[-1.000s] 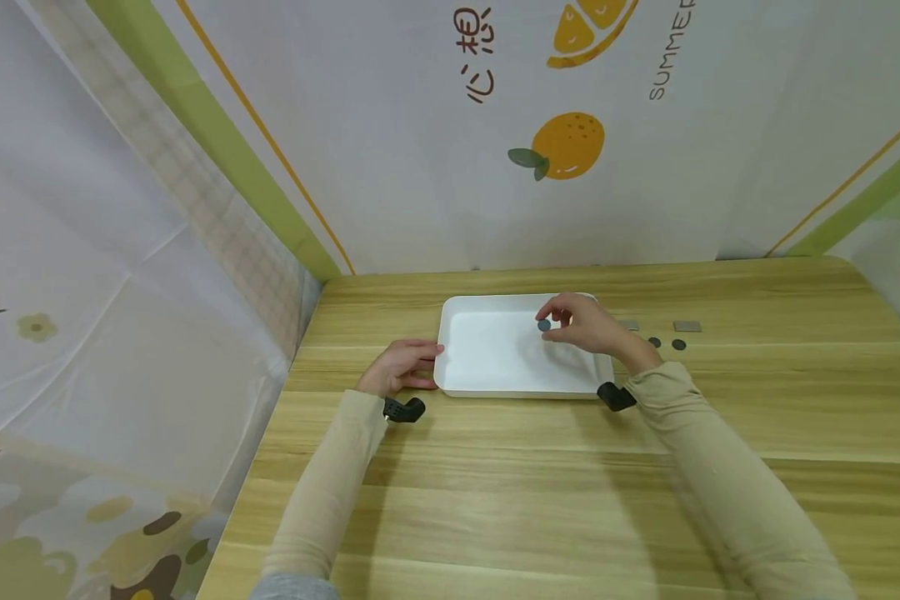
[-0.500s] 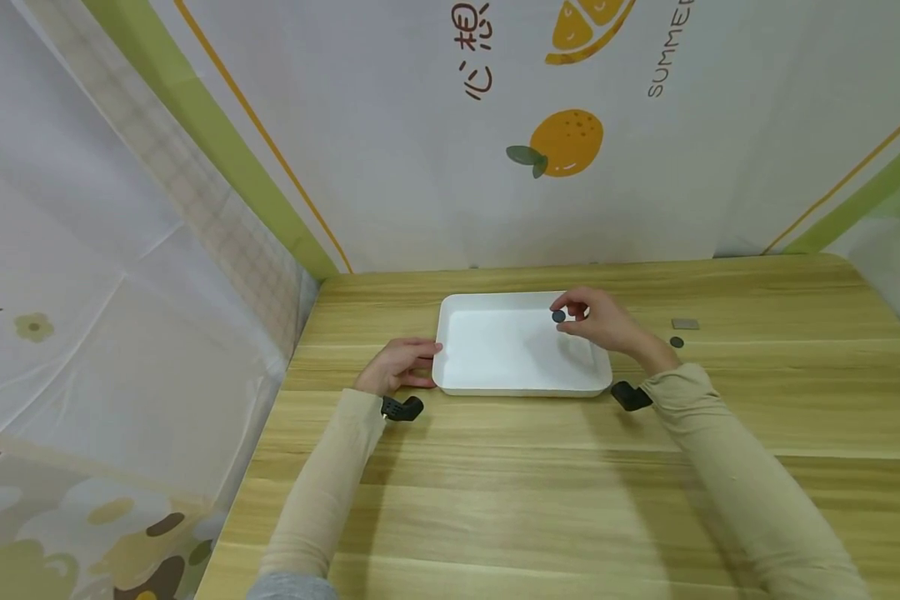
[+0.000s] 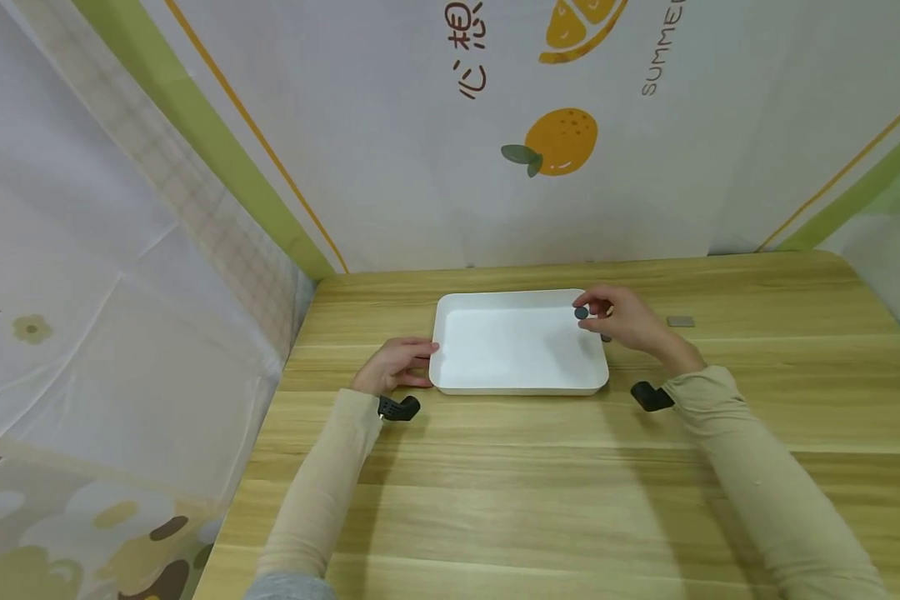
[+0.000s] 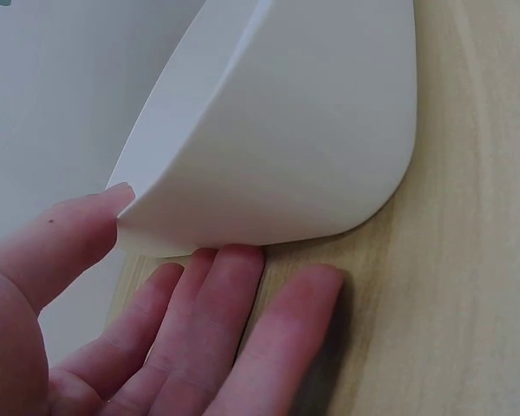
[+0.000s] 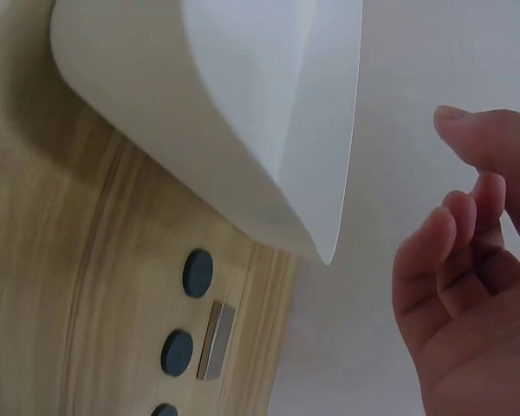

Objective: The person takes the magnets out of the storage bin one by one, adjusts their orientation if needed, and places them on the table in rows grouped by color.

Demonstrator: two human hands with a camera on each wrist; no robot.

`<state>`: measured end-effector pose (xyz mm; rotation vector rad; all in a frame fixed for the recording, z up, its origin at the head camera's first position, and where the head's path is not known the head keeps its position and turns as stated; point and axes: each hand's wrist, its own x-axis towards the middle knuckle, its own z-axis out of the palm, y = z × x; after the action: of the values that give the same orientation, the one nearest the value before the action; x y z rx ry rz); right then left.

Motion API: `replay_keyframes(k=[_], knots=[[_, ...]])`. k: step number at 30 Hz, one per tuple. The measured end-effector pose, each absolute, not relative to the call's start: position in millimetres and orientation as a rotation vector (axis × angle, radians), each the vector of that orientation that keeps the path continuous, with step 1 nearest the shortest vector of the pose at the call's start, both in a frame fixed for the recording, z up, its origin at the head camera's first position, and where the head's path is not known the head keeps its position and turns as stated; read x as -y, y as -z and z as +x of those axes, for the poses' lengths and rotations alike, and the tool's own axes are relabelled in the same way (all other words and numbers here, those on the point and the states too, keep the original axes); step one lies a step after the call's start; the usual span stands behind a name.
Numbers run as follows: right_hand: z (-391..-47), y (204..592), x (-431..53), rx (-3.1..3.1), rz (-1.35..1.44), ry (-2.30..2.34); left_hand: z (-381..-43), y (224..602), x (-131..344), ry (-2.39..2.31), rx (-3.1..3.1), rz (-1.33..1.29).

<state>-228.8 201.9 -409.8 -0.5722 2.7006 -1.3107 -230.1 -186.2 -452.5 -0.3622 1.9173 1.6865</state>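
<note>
My right hand (image 3: 630, 321) pinches a small dark round disc (image 3: 581, 313) between thumb and fingertips, above the tray's far right corner. In the right wrist view the fingers (image 5: 426, 247) are curled, and the disc cannot be made out there. The shallow white tray (image 3: 517, 342) lies on the table with nothing seen inside it. At its left end rests my left hand (image 3: 395, 365). The left wrist view shows that thumb (image 4: 87, 221) at the rim and the relaxed fingers (image 4: 234, 277) along the outer wall.
To the right of the tray lie several more dark discs (image 5: 198, 273) and a flat grey bar (image 3: 680, 321), partly hidden by my right hand in the head view. A printed white curtain (image 3: 397, 150) hangs behind the wooden table (image 3: 495, 475).
My right hand has moved rightward with the pinched disc, from over the tray's inside to its right end. The left hand stays at the tray's left end.
</note>
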Motion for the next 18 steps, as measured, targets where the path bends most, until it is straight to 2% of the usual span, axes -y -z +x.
replay_keyframes(k=[18], knots=[[-223, 413, -238, -2.812, -0.521, 1.235, -230, 453, 187, -1.689, -1.913, -0.357]])
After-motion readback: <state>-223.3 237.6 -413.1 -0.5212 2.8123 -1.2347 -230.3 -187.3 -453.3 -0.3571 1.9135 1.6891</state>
